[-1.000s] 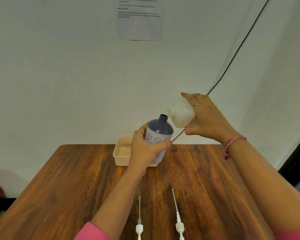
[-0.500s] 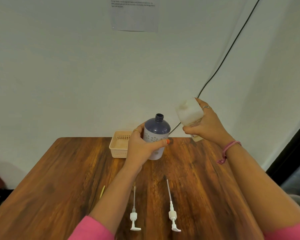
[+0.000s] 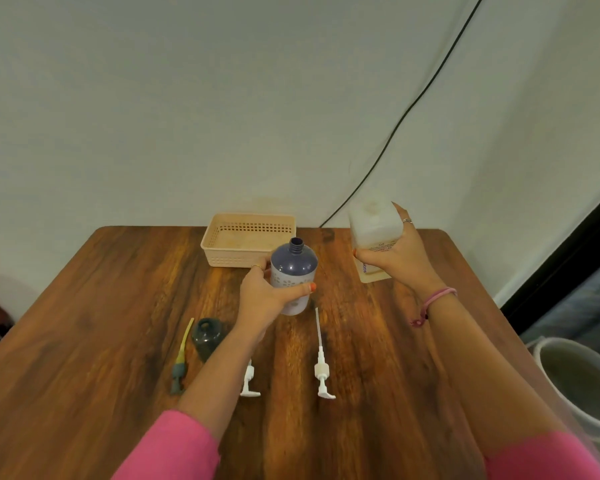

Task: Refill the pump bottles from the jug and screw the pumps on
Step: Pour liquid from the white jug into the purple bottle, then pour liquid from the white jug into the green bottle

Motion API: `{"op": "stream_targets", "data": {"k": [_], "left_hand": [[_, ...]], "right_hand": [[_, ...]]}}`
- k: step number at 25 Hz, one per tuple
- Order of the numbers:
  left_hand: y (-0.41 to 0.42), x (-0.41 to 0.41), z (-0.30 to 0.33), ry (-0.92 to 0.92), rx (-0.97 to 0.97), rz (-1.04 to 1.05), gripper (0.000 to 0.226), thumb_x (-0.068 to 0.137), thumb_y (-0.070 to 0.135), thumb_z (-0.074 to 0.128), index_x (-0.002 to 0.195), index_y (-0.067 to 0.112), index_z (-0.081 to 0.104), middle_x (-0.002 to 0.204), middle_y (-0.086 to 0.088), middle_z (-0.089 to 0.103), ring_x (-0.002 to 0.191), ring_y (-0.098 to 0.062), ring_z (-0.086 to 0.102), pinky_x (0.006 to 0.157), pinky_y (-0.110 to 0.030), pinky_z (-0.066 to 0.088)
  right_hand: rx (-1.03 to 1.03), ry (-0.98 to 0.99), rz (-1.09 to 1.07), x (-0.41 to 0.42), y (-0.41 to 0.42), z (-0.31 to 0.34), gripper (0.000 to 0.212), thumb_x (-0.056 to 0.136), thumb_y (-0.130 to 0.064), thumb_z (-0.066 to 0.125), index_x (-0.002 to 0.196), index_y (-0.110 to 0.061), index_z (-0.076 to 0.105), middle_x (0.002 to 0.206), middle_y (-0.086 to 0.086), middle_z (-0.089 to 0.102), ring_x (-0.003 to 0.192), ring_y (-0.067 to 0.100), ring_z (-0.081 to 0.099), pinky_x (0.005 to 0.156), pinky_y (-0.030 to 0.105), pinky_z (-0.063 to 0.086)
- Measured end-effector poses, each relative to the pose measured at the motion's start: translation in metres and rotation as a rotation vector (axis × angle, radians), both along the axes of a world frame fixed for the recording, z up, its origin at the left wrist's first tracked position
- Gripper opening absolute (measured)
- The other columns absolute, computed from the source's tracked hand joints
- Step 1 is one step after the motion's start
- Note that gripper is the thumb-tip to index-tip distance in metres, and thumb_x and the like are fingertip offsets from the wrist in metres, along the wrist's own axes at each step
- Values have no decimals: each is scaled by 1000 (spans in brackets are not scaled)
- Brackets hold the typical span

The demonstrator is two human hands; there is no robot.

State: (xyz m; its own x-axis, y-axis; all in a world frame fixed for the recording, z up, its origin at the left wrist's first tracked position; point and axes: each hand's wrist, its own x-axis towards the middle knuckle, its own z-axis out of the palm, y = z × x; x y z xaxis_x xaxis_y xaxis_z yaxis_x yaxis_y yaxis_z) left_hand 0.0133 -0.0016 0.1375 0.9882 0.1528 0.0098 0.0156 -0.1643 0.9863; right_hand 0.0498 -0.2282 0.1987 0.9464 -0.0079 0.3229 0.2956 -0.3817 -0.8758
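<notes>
My left hand [image 3: 262, 297] grips a purple bottle with a white flowered band [image 3: 293, 268], upright and open at the neck, standing on or just above the wooden table [image 3: 84, 341]. My right hand [image 3: 395, 252] holds the translucent white jug [image 3: 373, 226] upright, right of the bottle and apart from it. Two white pumps lie near the front: one [image 3: 321, 370] in plain sight, the other [image 3: 249, 381] partly hidden by my left forearm. A dark green bottle [image 3: 207, 336] stands left of my forearm, with a green pump with a yellow tube [image 3: 181, 358] lying beside it.
A beige plastic basket [image 3: 222, 254] sits at the table's back edge, behind the purple bottle. A black cable [image 3: 395, 123] runs down the wall to the table's back. A white bucket [image 3: 575, 379] stands on the floor off the table's right edge.
My right hand tipped the jug back from the bottle's neck to upright and lowered it to the right. My left hand lowered the purple bottle to the table. My view dropped, showing the green bottle.
</notes>
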Motion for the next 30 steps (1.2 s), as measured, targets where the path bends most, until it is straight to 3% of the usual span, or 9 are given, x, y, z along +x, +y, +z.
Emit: {"op": "stream_targets", "data": {"k": [4, 9, 19, 26, 30], "left_hand": [[-6, -4, -37, 70, 35, 32, 84, 59, 18, 89, 133, 17, 48, 125, 2, 58, 113, -16, 55, 86, -28, 52], [-12, -8, -85, 170, 67, 78, 85, 59, 20, 90, 132, 25, 45, 128, 4, 57, 113, -18, 56, 90, -35, 54], [-20, -18, -126, 299, 85, 107, 89, 60, 11, 88, 135, 19, 41, 131, 0, 53, 115, -15, 49, 83, -23, 45], [-25, -22, -135, 293, 38, 126, 85, 61, 10, 88, 132, 17, 42, 121, 6, 52, 107, -9, 49, 64, -6, 40], [-25, -21, -137, 277, 64, 111, 86, 62, 9, 87, 133, 17, 41, 121, 7, 51, 116, -15, 50, 72, -7, 42]], "right_hand": [[15, 52, -2, -4, -7, -27, 82, 61, -2, 84, 130, -19, 43, 108, -6, 56, 94, 3, 61, 66, 14, 52], [46, 166, 11, -6, -15, -63, 87, 61, -9, 85, 133, -24, 38, 116, 3, 56, 104, 18, 60, 77, 34, 59], [118, 261, 5, -14, -18, -114, 90, 65, -8, 84, 138, -24, 33, 124, 3, 50, 113, 17, 53, 79, 27, 57], [83, 275, 21, -12, -23, -128, 90, 64, -9, 84, 136, -26, 32, 124, 0, 49, 115, 14, 50, 81, 25, 54], [87, 278, 23, -11, -24, -131, 88, 65, -11, 84, 134, -29, 33, 124, 0, 50, 116, 14, 49, 80, 24, 54]]}}
